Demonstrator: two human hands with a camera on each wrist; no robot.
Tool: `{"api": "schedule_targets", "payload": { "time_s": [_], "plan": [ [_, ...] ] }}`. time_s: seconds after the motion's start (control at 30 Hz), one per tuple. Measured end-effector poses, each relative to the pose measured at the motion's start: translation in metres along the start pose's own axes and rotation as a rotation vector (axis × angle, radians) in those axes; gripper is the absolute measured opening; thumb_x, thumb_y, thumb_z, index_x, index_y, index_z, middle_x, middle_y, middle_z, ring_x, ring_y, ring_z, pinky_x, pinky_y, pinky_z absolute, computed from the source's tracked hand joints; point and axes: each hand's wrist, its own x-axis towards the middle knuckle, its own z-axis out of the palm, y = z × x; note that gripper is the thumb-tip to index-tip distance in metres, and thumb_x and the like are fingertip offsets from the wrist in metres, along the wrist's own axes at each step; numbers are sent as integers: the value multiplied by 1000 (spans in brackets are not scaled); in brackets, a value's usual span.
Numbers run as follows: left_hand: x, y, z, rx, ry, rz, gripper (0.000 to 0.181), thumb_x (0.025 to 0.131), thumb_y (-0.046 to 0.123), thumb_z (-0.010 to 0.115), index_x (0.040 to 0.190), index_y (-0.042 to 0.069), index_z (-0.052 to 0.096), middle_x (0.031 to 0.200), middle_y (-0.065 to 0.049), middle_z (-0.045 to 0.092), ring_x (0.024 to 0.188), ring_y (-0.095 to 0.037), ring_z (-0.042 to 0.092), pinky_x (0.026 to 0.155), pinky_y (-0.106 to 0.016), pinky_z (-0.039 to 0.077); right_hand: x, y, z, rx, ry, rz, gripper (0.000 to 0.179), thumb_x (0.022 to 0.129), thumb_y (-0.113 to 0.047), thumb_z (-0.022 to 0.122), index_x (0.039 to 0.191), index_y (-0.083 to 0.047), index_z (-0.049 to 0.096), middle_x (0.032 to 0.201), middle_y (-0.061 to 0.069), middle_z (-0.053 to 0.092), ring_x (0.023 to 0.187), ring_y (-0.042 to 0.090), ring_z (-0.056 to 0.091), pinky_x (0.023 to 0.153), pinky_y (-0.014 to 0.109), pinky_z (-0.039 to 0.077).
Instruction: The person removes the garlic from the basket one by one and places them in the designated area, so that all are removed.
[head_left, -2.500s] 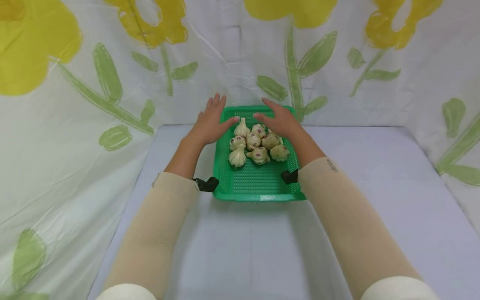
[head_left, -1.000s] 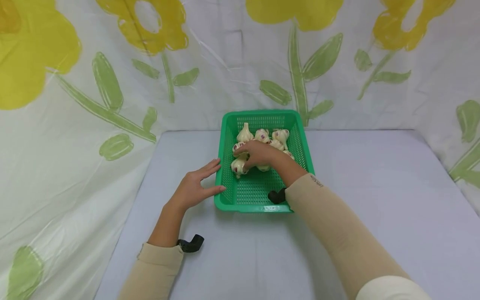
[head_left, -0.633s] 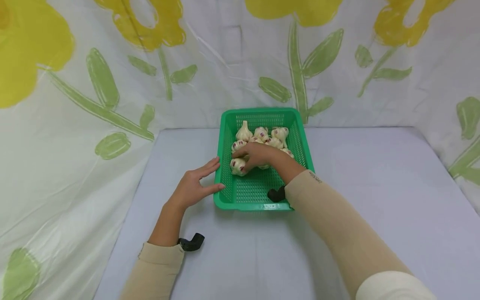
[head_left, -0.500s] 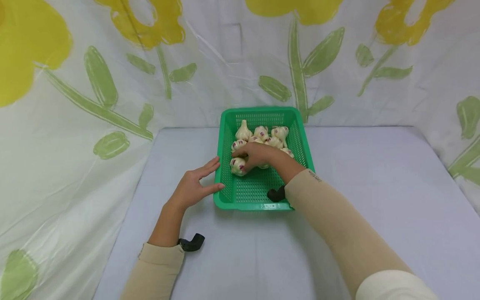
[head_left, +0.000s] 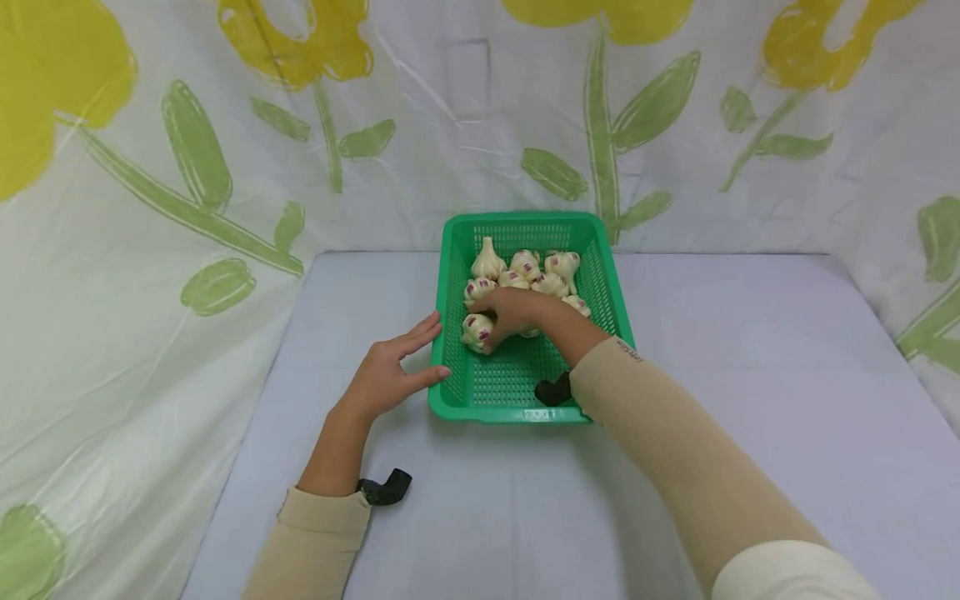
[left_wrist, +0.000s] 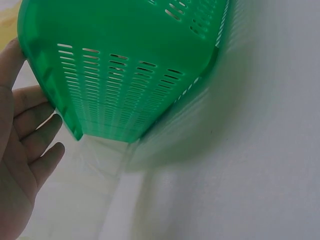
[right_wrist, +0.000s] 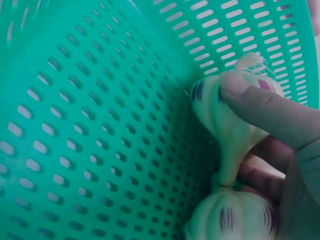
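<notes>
A green plastic basket (head_left: 531, 415) holds several garlic bulbs with purple marks. My right hand (head_left: 517, 310) reaches in and grips the front-left garlic bulb (head_left: 476, 333). In the right wrist view the thumb presses on that bulb (right_wrist: 207, 107), with fingers behind it; its stem points toward a second garlic bulb (right_wrist: 232, 217). My left hand (head_left: 382, 375) is at the basket's left side, fingers spread and fairly straight. In the left wrist view, fingers of the left hand (left_wrist: 20, 135) touch the basket's rim (left_wrist: 42, 82) from outside. My right hand covers some bulbs in the head view.
The basket stands on a white-covered table (head_left: 720, 400), close to the back edge. Behind it hangs a white sheet (head_left: 420, 150) painted with yellow flowers and green leaves. A black wrist mount (head_left: 386, 487) sticks out from the left sleeve.
From above the basket, my left hand has come back to its left rim. My right hand has moved left and down onto the front-left garlic bulb, which has turned within the grip.
</notes>
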Motion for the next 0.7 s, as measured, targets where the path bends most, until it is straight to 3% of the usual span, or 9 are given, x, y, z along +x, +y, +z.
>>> {"api": "schedule_targets", "payload": {
  "time_s": [0.43, 0.7],
  "plan": [
    [0, 1, 1, -13, 5, -4, 70, 84, 33, 78, 146, 14, 49, 154, 7, 40, 141, -17, 42, 111, -44, 41, -4, -1, -3, 25, 11, -1, 76, 81, -37, 81, 146, -14, 49, 147, 4, 51, 134, 23, 47, 110, 41, 42],
    [1, 3, 1, -8, 3, -5, 70, 84, 34, 78, 145, 14, 49, 154, 6, 41, 141, -18, 41, 111, -44, 41, -13, 2, -13, 97, 52, -18, 77, 82, -40, 79, 148, -17, 47, 146, 4, 52, 133, 22, 48, 108, 42, 44]
  ]
}}
